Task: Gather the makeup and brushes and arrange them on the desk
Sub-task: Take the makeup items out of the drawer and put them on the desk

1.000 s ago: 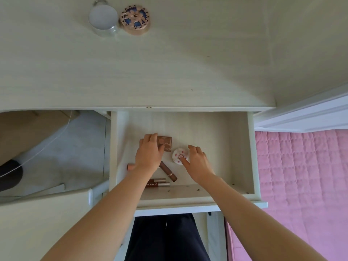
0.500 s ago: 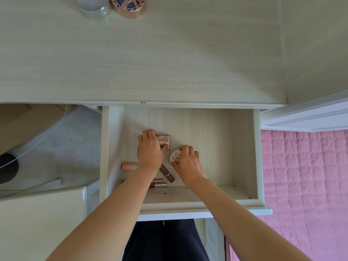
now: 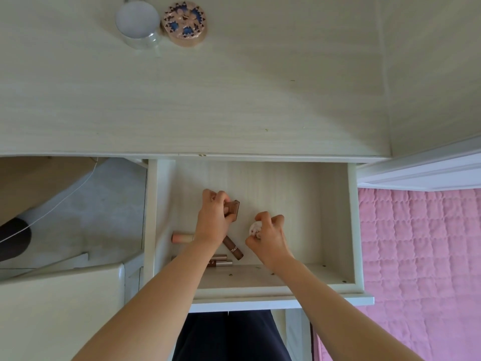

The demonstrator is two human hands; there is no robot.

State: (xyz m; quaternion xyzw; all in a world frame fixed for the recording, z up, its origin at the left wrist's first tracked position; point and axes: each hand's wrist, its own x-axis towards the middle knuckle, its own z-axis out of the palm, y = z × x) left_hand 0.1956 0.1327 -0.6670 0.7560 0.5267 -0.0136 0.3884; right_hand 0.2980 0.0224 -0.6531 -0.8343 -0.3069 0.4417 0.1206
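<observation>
Both hands reach into the open drawer (image 3: pixel 352 230) under the pale desk (image 3: pixel 234 100). My left hand (image 3: pixel 212 221) grips a square brown compact (image 3: pixel 233 210), tilted up off the drawer floor. My right hand (image 3: pixel 269 235) pinches a small round white compact (image 3: pixel 254 228) with a floral lid. On the drawer floor lie a pink tube (image 3: pixel 182 237), a brown lipstick (image 3: pixel 233 247) and two slim lip-gloss tubes (image 3: pixel 221 260), partly hidden by my left forearm.
On the desk at the back stand a glass jar with a white lid (image 3: pixel 137 20) and a round patterned box (image 3: pixel 185 23). A pink quilted bed (image 3: pixel 421 256) lies to the right. A white chair part (image 3: pixel 59 308) and a thin cable (image 3: pixel 65 196) are at the left.
My left hand has curled round the square compact and tipped it up. My right hand has closed on the round white compact and raised it slightly.
</observation>
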